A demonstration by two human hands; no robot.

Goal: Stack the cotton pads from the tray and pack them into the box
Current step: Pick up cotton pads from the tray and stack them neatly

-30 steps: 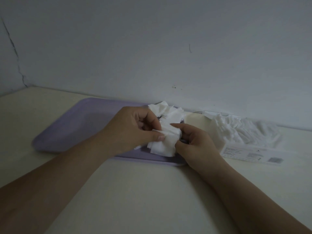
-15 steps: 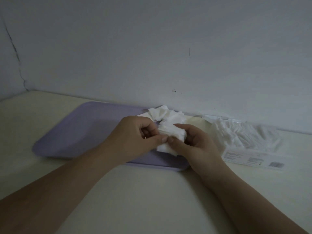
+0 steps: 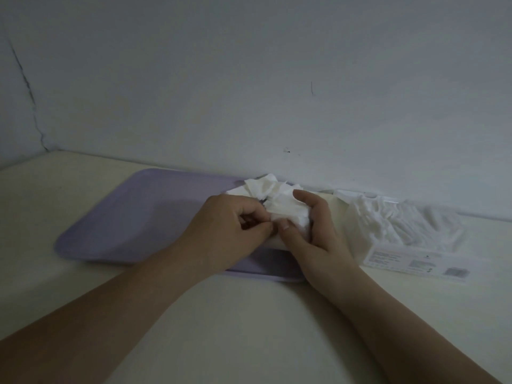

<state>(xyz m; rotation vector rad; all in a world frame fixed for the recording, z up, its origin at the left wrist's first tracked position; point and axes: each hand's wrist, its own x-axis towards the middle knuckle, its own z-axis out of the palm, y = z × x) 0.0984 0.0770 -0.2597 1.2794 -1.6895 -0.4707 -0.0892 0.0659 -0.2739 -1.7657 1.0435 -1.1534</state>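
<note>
A thin crack (image 3: 27, 92) runs down the wall (image 3: 277, 65) at 10 o'clock from the hands. Below it, a lilac tray (image 3: 133, 217) lies flat on the pale table (image 3: 235, 322), its far edge close to the wall.

The left hand (image 3: 230, 234) reaches over the tray's right end. Its fingers are curled in, and thumb and forefinger pinch the near left edge of a small stack of white pads (image 3: 285, 212).

The stack sits between the two hands, above the tray's right end. At 11 o'clock from it, a few loose pads (image 3: 263, 187) lie crumpled on the tray by the wall.

The right hand (image 3: 318, 239) cups the stack from 3 o'clock. Its thumb presses the near edge, touching the left thumb, and its fingers curl over the far side.

At 3 o'clock from the right hand, just beside the tray, the box (image 3: 410, 236) lies on the table with white pads inside and a printed label (image 3: 415, 259) on its near side. The print is too small to read.
</note>
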